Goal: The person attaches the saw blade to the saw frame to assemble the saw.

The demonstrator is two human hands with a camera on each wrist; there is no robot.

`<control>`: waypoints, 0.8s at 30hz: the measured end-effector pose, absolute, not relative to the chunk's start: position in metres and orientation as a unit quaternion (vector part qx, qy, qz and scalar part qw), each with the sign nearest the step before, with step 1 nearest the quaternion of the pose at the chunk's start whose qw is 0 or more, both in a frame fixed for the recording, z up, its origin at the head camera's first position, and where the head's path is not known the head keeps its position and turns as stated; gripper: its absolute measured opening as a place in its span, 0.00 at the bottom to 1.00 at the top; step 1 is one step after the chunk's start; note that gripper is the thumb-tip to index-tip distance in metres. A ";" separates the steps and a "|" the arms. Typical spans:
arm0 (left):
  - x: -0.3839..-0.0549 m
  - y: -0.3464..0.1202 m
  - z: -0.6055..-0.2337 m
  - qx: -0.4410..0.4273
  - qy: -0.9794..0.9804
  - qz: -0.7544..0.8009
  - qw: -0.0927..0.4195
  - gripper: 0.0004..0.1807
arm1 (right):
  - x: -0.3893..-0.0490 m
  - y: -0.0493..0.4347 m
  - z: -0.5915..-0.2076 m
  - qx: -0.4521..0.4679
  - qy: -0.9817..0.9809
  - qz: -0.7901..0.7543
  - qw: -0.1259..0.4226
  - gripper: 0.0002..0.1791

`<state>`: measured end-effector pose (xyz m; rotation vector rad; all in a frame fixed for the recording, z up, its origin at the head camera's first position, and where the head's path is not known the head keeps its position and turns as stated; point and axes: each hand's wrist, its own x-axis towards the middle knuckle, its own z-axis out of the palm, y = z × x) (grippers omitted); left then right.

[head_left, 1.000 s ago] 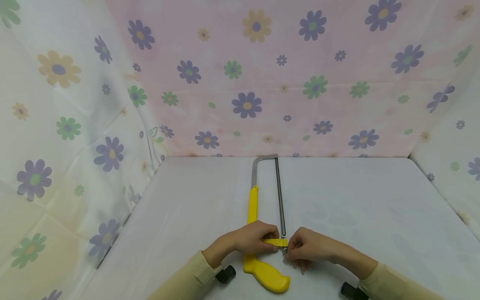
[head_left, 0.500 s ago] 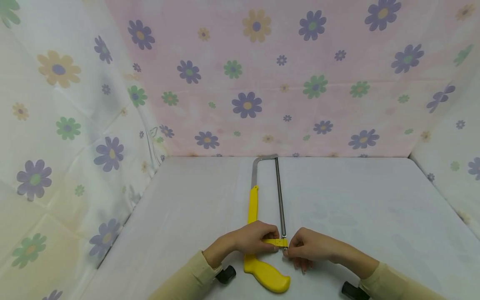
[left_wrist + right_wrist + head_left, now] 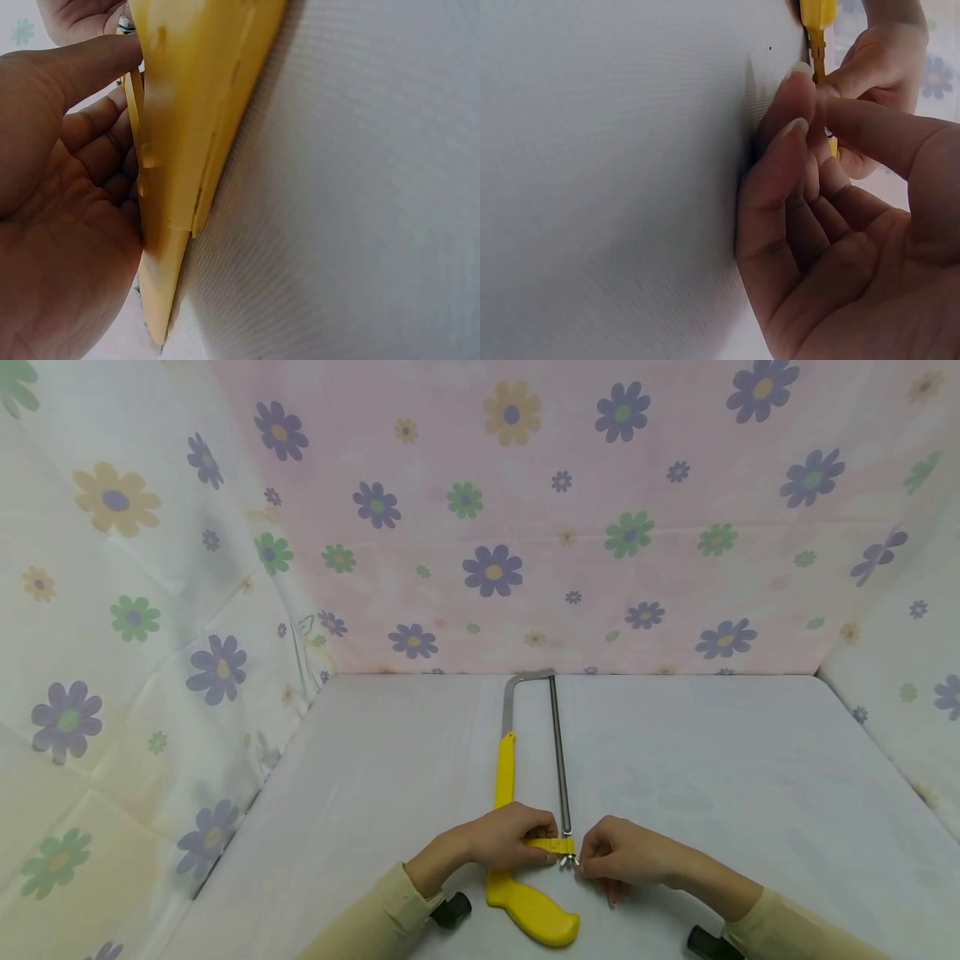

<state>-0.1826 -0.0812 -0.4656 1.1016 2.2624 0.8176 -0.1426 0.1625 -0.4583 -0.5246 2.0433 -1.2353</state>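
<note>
A hacksaw (image 3: 506,768) with a yellow handle (image 3: 536,912) lies on the white table, its grey blade (image 3: 560,756) toward the right. My left hand (image 3: 513,833) grips the yellow frame where the crosspiece meets it; the left wrist view has the thumb on the yellow frame (image 3: 191,112) and the fingers behind. At the blade's near end a small metal wing nut (image 3: 567,862) sticks out below the crosspiece. Fingertips of my right hand (image 3: 628,852) are right beside its right wing, fingers loosely bent. In the right wrist view, the right hand's (image 3: 840,240) fingers hide the nut.
The white tabletop (image 3: 712,760) spreads around the saw. Flowered cloth (image 3: 420,527) hangs behind the table and along both sides. A black wrist-camera piece (image 3: 452,910) sits under the left sleeve, another black piece (image 3: 712,943) by the right sleeve.
My right fingertips have come off the wing nut and shifted slightly right, so its wings now show. The left hand and the hacksaw have stayed in place.
</note>
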 end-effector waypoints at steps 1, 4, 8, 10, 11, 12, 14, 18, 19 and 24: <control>-0.183 -0.081 -0.465 0.404 0.829 0.299 0.245 0.05 | -0.143 0.162 -0.458 -0.200 0.787 -0.474 0.340 0.10; -0.183 -0.081 -0.465 0.402 0.830 0.299 0.246 0.05 | -0.143 0.160 -0.458 -0.200 0.788 -0.475 0.337 0.09; -0.183 -0.081 -0.465 0.401 0.830 0.299 0.248 0.05 | -0.144 0.158 -0.459 -0.208 0.785 -0.477 0.335 0.09; -0.183 -0.081 -0.465 0.401 0.829 0.300 0.248 0.05 | -0.144 0.158 -0.459 -0.212 0.785 -0.476 0.335 0.09; -0.183 -0.081 -0.465 0.402 0.829 0.300 0.248 0.05 | -0.144 0.157 -0.459 -0.212 0.785 -0.475 0.335 0.09; -0.183 -0.081 -0.466 0.403 0.829 0.300 0.247 0.05 | -0.144 0.157 -0.459 -0.214 0.785 -0.475 0.335 0.09; -0.182 -0.081 -0.465 0.405 0.829 0.299 0.245 0.05 | -0.144 0.157 -0.459 -0.215 0.785 -0.474 0.335 0.09; -0.183 -0.081 -0.465 0.404 0.830 0.297 0.245 0.05 | -0.144 0.155 -0.458 -0.213 0.786 -0.473 0.336 0.11; -0.183 -0.081 -0.465 0.403 0.830 0.298 0.246 0.05 | -0.144 0.155 -0.458 -0.212 0.787 -0.472 0.337 0.12; -0.183 -0.081 -0.464 0.402 0.828 0.300 0.249 0.05 | -0.144 0.153 -0.458 -0.211 0.787 -0.470 0.338 0.18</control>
